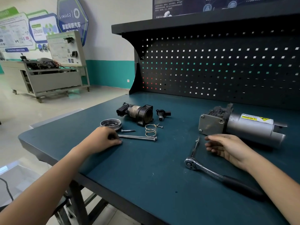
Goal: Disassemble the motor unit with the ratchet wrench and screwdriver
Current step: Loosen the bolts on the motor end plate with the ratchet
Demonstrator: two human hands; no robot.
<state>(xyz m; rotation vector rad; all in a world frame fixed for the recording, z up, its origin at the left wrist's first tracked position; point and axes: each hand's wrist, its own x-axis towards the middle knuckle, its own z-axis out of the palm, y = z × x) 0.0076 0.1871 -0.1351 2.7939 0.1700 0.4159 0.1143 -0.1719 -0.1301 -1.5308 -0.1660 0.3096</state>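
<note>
Two hands over one dark teal workbench [146, 168] strewn with motor parts.
At left lies one round silver metal cap [110, 125]. The left hand [103, 139], fingers curled down, meets the ends of two long steel bolts [138, 137]; I cannot tell if it grips them. Beyond lie one shorter bolt [128, 131], one wire coil spring [150, 130], one small screw [159, 126], one black cylindrical housing [138, 112] and one small black plug [162, 114]. One chrome ratchet wrench [209, 170] lies near right. The right hand [227, 148] hovers beside it, fingers relaxed, holding nothing. One grey motor unit [243, 127] lies far right.
</note>
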